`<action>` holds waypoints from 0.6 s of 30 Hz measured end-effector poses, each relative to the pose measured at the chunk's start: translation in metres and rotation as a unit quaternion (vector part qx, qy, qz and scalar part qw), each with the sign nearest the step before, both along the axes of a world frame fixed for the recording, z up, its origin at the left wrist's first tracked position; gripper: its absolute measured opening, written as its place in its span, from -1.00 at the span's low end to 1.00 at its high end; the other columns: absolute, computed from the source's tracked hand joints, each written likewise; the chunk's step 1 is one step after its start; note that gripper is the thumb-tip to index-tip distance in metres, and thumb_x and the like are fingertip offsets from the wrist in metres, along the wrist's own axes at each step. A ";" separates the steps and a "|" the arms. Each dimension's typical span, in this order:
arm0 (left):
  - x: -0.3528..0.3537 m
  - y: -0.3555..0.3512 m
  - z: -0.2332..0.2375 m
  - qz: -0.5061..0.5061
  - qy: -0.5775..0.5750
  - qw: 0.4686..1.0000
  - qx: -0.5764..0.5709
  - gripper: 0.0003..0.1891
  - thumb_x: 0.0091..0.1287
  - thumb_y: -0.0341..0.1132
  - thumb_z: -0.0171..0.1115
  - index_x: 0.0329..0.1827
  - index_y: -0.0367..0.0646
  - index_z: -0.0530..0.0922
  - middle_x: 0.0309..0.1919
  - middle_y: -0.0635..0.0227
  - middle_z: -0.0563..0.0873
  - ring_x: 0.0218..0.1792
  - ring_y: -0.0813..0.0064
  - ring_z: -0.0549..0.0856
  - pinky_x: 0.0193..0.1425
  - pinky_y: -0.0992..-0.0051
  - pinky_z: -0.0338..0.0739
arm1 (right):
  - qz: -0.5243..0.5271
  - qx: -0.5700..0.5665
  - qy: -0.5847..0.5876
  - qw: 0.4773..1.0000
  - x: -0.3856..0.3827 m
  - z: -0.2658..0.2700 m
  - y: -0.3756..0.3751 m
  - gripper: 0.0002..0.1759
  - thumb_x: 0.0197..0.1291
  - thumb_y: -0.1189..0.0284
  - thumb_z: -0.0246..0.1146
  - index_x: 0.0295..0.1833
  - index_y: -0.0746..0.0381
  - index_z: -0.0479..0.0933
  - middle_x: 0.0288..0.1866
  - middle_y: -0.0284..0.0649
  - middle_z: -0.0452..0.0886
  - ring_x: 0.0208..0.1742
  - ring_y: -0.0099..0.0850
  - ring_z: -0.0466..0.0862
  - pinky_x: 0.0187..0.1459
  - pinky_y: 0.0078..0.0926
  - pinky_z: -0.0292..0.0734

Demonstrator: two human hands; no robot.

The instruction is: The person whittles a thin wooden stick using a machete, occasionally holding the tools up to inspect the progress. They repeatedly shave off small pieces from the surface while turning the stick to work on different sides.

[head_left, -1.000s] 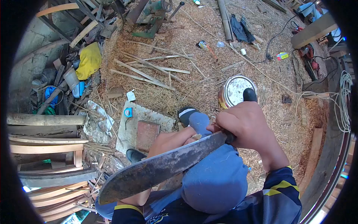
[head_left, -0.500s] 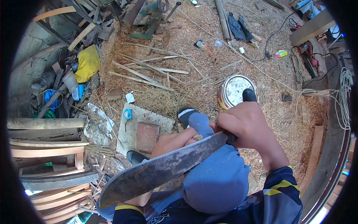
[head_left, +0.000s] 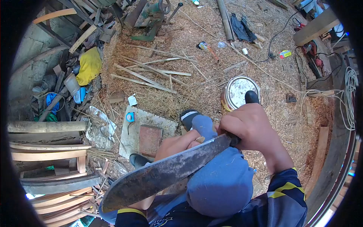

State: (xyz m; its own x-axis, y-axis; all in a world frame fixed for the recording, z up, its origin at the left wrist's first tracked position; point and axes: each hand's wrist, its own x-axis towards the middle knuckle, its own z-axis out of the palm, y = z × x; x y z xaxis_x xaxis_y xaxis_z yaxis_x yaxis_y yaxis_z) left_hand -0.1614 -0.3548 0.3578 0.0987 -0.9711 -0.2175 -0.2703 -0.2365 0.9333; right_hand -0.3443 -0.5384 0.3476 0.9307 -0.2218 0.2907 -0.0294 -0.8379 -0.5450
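Note:
My right hand point(head_left: 247, 125) is closed round the handle of a machete point(head_left: 170, 168), and the dark handle end point(head_left: 252, 97) sticks out beyond the fist. The broad, stained blade lies slantwise across my lap, its rounded tip low at the left. Behind the blade's upper edge, my left hand point(head_left: 176, 145) is closed with its fingers bent, close to the base of the blade. A small pale bit shows at its fingertips, but the blade hides most of what it grips. My knee point(head_left: 219, 181) in blue-grey cloth is under the blade.
A round paint can point(head_left: 242, 90) stands beyond my right hand. Ahead lie thin wood strips point(head_left: 151, 75) on shavings. A blue tape measure point(head_left: 130, 117) and a reddish block point(head_left: 150, 140) rest on a pale board point(head_left: 128, 142). Curved wood pieces point(head_left: 49, 153) are stacked at left.

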 end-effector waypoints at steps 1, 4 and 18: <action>0.000 0.000 -0.002 -0.002 -0.004 1.000 -0.003 -0.75 0.42 -0.29 0.36 0.06 -0.12 0.53 -0.32 0.23 0.75 -0.30 0.39 0.77 -0.20 0.41 0.59 | -0.001 -0.003 0.004 1.000 0.000 0.000 0.000 -0.68 -0.22 0.41 0.48 -0.32 0.08 0.50 -0.51 -0.32 0.63 -0.44 -0.22 0.73 -0.44 -0.22 0.54; 0.002 0.001 -0.006 -0.014 -0.030 0.999 -0.008 -0.74 0.42 -0.29 0.36 0.07 -0.12 0.54 -0.32 0.22 0.75 -0.30 0.36 0.77 -0.20 0.40 0.59 | 0.001 -0.005 0.010 1.000 -0.001 0.002 -0.001 -0.68 -0.22 0.41 0.48 -0.31 0.08 0.50 -0.51 -0.31 0.63 -0.44 -0.21 0.73 -0.44 -0.22 0.54; 0.007 -0.001 0.010 -0.070 -0.096 0.988 -0.097 -0.74 0.51 -0.14 0.25 0.00 -0.17 0.60 -0.46 0.08 0.63 -0.37 -0.01 0.71 -0.25 0.13 0.54 | -0.032 -0.016 0.034 0.999 -0.009 0.016 0.008 -0.78 -0.08 0.42 0.42 -0.33 0.09 0.51 -0.53 -0.31 0.62 -0.45 -0.23 0.72 -0.44 -0.22 0.53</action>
